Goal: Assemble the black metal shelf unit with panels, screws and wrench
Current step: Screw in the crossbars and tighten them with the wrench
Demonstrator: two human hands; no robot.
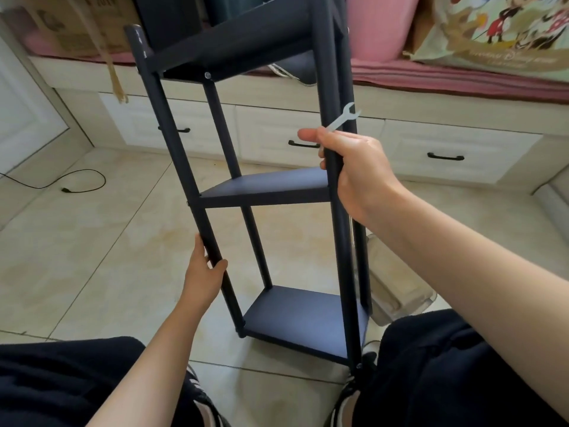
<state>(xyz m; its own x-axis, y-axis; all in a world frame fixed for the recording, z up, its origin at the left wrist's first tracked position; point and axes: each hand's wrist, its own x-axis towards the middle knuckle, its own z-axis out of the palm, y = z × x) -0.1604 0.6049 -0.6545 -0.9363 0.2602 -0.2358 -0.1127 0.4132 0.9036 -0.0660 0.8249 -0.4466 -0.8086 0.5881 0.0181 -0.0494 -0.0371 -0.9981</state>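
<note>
On the far left a thin black cable (83, 180) loops loose over the glossy beige floor tiles (123, 229), well apart from the work. The tall black metal shelf unit (264, 186) stands on those tiles between the seated person's knees, leaning a little away from them, three flat matte panels already fixed between four round tubular posts. The left hand (204, 272) wraps its fingers closed around the lower stretch of the near left post (184, 167), thumb on one side and fingertips curling over the other; I judge it is there to steady the frame while it tips. The lowest rectangular panel (304, 318) sits just above the floor, smooth and dull, with small round screw heads showing at the corners. Further right, the right hand (354, 167) is closed around the near right post (334, 167) just above the middle panel (268, 186), and the same grip pins a small flat silvery open-ended wrench (343, 117) against the tube, its forked jaw poking up past the knuckles, likely kept ready for tightening. Behind stand cream wooden drawers (455, 149) with black handles.
</note>
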